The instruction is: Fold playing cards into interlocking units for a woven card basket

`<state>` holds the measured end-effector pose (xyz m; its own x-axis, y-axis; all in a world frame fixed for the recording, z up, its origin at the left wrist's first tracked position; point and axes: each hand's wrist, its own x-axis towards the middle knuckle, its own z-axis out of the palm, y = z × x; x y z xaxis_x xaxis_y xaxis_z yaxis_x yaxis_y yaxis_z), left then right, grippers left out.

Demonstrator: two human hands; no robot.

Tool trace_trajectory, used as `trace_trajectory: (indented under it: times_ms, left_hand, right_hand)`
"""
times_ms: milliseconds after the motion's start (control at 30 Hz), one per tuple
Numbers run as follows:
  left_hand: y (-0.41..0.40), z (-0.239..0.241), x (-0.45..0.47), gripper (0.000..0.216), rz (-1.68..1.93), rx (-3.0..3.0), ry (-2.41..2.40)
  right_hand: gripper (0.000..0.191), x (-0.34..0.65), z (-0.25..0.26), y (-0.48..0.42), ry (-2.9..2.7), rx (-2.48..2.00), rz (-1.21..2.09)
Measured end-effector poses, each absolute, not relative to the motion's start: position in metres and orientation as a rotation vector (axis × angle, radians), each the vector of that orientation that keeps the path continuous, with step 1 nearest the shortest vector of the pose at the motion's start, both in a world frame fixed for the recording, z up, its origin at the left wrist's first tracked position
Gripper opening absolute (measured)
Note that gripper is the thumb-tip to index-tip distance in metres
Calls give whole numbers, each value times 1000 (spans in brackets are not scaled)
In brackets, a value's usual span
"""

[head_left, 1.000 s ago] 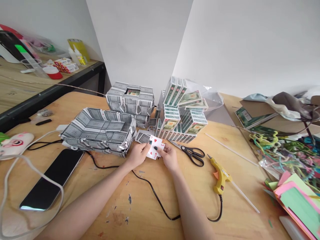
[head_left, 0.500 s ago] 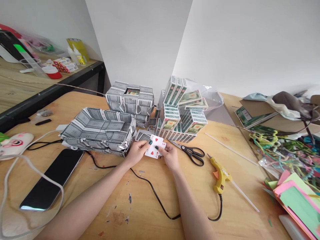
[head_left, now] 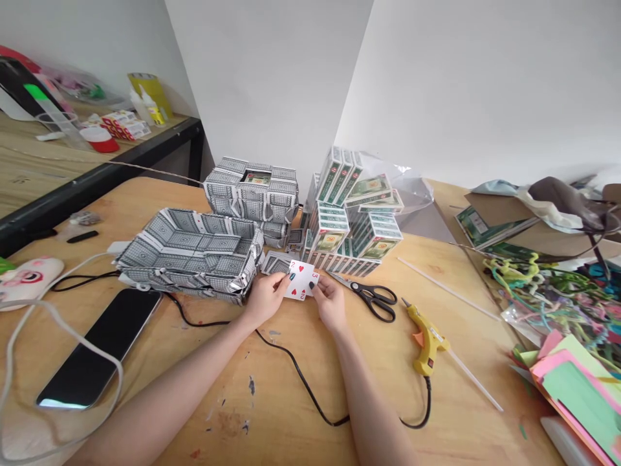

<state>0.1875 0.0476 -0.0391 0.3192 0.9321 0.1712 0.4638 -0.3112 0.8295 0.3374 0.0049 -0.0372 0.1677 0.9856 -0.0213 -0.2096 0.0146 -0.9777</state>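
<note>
Between my hands are playing cards (head_left: 299,279), a two of hearts lying over another card that shows a red 3 at its corner. My left hand (head_left: 266,298) pinches the left edge, thumb on the face. At the right edge, my right hand (head_left: 330,303) has its thumb and fingers closed on the card behind. Just left stands an open basket (head_left: 194,259) made of folded playing cards. Behind it is a box-shaped piece (head_left: 257,188) of the same folded cards. More loose cards (head_left: 277,263) lie on the table beyond my left hand.
Stacked card packs (head_left: 334,239) stand beyond my hands. Black scissors (head_left: 371,298) and a yellow glue gun (head_left: 427,340) lie to the right, its black cord (head_left: 301,375) crossing the table. A phone (head_left: 99,349) and white cable (head_left: 53,314) are at left; colourful papers (head_left: 577,388) at right.
The two of hearts has shifted slightly up and left, and my right thumb has slid off its face toward the right edge. More of the card behind shows.
</note>
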Motion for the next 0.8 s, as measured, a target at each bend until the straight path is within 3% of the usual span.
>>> trace_trajectory:
  times_ms: [300, 567, 800]
  left_hand:
    - [44, -38, 188, 31, 906, 1929, 1153]
    - [40, -34, 189, 32, 991, 2202, 1073]
    - [36, -32, 190, 32, 989, 2388, 1035]
  right_hand:
    - [23, 336, -45, 4, -1058, -1262, 1080]
    - [15, 326, -45, -5, -1310, -1779, 366]
    - [18, 324, -46, -7, -1383, -1891, 212]
